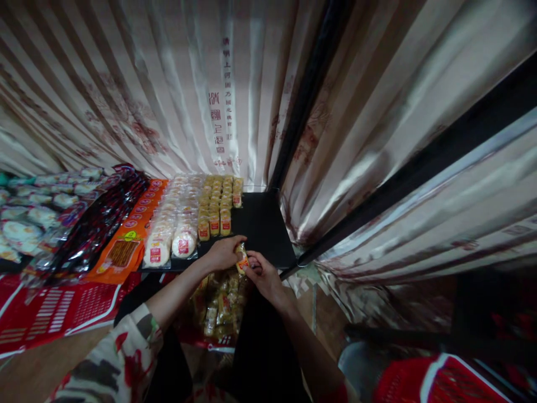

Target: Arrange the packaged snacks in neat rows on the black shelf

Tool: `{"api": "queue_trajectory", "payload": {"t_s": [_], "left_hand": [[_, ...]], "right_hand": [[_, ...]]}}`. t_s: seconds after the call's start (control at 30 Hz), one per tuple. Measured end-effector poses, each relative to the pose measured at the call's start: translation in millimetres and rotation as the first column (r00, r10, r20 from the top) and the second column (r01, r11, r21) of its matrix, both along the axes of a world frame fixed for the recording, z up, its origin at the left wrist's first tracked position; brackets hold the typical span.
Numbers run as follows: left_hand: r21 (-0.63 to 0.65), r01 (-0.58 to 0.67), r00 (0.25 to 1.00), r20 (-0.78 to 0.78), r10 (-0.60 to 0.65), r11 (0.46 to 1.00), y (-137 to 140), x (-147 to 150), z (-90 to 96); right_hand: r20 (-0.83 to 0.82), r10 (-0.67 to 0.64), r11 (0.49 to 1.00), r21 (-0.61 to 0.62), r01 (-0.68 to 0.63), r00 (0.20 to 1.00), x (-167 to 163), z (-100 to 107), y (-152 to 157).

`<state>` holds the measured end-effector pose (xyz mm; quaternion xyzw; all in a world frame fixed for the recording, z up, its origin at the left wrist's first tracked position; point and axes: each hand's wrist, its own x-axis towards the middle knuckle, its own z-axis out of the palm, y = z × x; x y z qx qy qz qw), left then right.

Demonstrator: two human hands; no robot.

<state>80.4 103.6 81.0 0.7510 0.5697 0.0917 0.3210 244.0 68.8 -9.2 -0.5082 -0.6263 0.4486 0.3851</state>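
Between my two hands is a small yellow snack packet [242, 259] with a red label. My left hand [226, 253] grips its upper left side, while the fingers of my right hand [260, 273] pinch its lower right side. Just beyond them, rows of similar yellow snack packets [214, 218] stand on a black table [264, 224]. Below my hands, more yellow packets [224, 308] lie loose in a heap, partly hidden by my arms and dark-clothed legs.
Left of the yellow rows are round white packaged cakes [183, 240], an orange snack bag [123, 252], dark long packets [104, 224] and pale wrapped packets [25, 229]. Red baskets [62, 308] sit below the table edge. Pleated curtains [176, 84] and a black pole [300, 106] stand behind.
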Motion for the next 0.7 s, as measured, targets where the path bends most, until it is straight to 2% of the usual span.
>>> {"api": "queue_trajectory", "payload": {"t_s": [0.13,0.27,0.37,0.5,0.57,0.7], "left_hand": [[0.022,0.010,0.999,-0.035,-0.010,1.000,14,15,8.9],[0.087,-0.074,0.997,-0.017,0.076,0.993,24,28,6.4],[0.176,-0.169,0.985,0.046,0.164,0.970,31,36,-5.2],[0.234,-0.363,0.924,0.213,0.317,0.902,35,47,-23.5],[0.225,-0.421,0.892,0.277,0.357,0.879,36,52,-32.0],[0.128,-0.476,0.841,0.355,0.408,0.870,46,61,-48.3]], "right_hand": [[0.041,0.009,0.999,0.041,-0.011,0.999,2,4,16],[0.110,-0.006,0.999,0.038,0.002,0.994,7,3,37],[0.167,-0.103,0.993,0.070,0.092,0.981,9,-3,56],[0.202,-0.175,0.983,0.091,0.160,0.964,6,-8,84],[0.238,-0.196,0.979,0.094,0.178,0.951,3,-6,98],[0.353,-0.255,0.965,0.149,0.216,0.900,-8,-1,128]]}}
